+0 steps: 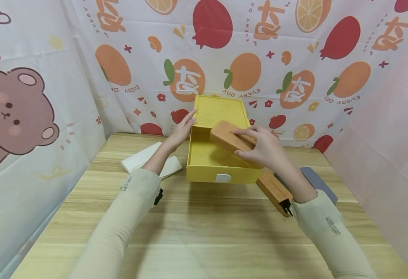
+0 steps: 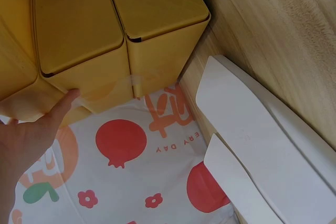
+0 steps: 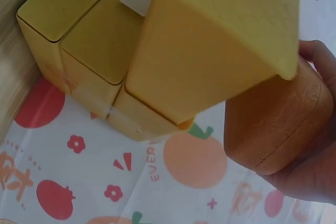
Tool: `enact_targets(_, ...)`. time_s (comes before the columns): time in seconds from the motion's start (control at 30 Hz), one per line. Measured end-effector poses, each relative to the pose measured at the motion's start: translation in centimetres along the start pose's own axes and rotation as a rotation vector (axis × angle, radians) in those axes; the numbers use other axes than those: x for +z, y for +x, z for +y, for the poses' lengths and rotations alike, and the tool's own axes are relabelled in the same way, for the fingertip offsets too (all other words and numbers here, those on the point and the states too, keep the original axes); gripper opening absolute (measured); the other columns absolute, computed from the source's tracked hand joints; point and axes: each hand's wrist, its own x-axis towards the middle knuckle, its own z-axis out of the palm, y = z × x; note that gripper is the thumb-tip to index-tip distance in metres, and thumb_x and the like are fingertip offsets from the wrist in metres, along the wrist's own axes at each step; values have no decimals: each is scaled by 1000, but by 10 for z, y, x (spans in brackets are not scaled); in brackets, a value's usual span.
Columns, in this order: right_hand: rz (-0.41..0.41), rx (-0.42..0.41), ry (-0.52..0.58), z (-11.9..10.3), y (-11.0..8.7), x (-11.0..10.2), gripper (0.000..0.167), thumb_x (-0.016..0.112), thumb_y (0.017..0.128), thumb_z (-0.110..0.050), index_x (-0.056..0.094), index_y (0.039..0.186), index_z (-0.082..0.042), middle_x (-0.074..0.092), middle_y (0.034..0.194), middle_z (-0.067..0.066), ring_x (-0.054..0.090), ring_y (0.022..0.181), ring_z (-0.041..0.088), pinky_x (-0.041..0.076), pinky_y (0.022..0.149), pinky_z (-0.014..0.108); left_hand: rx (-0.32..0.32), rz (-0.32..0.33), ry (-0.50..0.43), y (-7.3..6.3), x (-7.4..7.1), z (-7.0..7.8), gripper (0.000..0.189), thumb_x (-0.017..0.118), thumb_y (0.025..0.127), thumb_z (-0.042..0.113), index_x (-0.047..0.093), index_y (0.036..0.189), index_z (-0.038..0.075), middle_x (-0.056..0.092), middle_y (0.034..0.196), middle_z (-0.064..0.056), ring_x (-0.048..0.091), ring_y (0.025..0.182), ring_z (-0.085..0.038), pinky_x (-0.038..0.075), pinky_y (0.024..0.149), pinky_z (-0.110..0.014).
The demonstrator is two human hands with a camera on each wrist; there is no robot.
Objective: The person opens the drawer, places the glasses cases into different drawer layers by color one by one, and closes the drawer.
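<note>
A stacked yellow drawer unit (image 1: 221,110) stands at the back of the table, its top drawer (image 1: 204,174) pulled out toward me. My right hand (image 1: 268,149) grips a tan-orange case, like a glasses case (image 1: 226,133), tilted above the right side of the drawer. In the right wrist view the case (image 3: 278,124) is partly behind the drawer's corner, thumb and fingers round it. My left hand (image 1: 181,131) touches the unit's left side with fingers extended. The left wrist view shows that hand (image 2: 31,140) against the yellow side wall.
Two white folded cases (image 1: 142,155) lie left of the unit. To the right lie another tan-orange case (image 1: 273,188) and a blue-grey case (image 1: 319,184), with a dark item partly hidden by my right forearm. A fruit-printed curtain (image 1: 137,58) hangs right behind the unit.
</note>
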Motion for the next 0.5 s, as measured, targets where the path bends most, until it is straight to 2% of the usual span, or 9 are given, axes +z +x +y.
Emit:
enact_targets(0.1, -17, -27, 3, 0, 8, 1, 54, 78, 71, -39, 62, 121, -28, 53, 116, 5, 48, 100, 24, 42, 77, 43, -5, 3, -5, 2, -1, -2, 52, 33, 101, 25, 17, 148, 12, 29, 140, -22, 30, 50, -5, 31, 52, -26)
enact_targets(0.37, -99, -120, 51, 4, 18, 1, 50, 76, 72, -40, 63, 119, -30, 55, 116, 1, 48, 94, 19, 39, 73, 37, 3, 27, 28, 17, -3, -26, 52, 33, 100, 35, 18, 148, 21, 29, 142, -17, 27, 51, -7, 31, 51, -23)
enact_targets(0.5, -156, -183, 87, 7, 21, 6, 47, 75, 74, -39, 63, 119, -29, 55, 116, 0, 48, 96, 19, 40, 76, 37, 8, 39, 30, 18, -2, -28, 52, 34, 100, 35, 19, 148, 21, 29, 142, -17, 35, 63, -6, 32, 52, -23)
